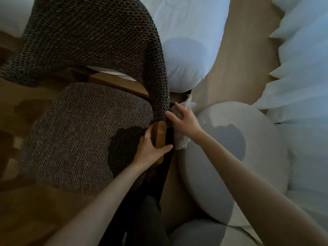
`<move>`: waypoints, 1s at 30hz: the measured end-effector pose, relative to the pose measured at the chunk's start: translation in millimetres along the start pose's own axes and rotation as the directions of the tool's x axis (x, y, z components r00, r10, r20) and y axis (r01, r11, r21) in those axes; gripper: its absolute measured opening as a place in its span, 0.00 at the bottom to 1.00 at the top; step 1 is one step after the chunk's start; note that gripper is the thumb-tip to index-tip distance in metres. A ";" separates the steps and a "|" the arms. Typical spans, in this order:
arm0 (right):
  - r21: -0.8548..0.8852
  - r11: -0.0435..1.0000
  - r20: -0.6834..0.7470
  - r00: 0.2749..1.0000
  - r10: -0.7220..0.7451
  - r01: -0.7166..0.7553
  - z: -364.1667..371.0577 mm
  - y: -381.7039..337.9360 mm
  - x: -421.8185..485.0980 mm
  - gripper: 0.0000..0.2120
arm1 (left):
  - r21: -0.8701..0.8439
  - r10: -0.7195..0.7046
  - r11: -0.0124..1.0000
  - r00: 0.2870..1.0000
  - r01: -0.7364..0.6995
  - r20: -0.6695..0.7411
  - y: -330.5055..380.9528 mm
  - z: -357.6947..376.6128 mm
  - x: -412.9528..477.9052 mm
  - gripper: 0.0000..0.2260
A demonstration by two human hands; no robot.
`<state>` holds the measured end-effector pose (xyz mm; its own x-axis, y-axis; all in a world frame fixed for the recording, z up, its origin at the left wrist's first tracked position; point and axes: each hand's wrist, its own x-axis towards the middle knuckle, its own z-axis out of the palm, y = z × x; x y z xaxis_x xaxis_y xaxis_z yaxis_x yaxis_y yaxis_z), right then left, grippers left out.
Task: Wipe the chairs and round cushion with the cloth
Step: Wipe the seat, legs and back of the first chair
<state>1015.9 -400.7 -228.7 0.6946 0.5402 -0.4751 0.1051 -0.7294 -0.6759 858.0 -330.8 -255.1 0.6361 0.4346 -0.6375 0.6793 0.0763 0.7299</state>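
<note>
L hand (151, 148) grips chair (79, 130) wood frame; R hand (183, 119), fingers straight, presses cloth (181, 142) on backrest edge.

The tan floor (230, 71) carries a woven chair (85, 130) on its left side and a pale round cushion (262, 125) just beside the chair on the right. White bedding (186, 32) hangs at the top edge and white curtains (301, 77) along the right edge.
</note>
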 end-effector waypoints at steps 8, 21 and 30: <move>0.081 0.994 0.128 0.989 -0.077 0.067 17.0 -10.4 40.4 0.15 | -0.130 0.056 0.991 0.981 -0.032 0.186 0.0 5.9 14.0 0.44; 0.304 0.952 0.118 0.993 0.004 -0.040 64.1 -64.5 6.1 0.13 | -0.188 0.076 0.982 0.971 -0.032 0.228 -19.4 -63.2 -17.1 0.45; 0.331 0.941 0.219 0.976 0.003 -0.077 152.6 -60.0 -52.9 0.07 | -0.071 0.014 0.997 0.981 0.000 0.195 -109.1 -119.1 -82.3 0.37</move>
<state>864.2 -321.4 -249.0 0.5222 0.6169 -0.5889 -0.1900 -0.5890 -0.7855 688.0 -268.0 -252.9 0.7046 0.2522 -0.6632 0.6516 0.1400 0.7455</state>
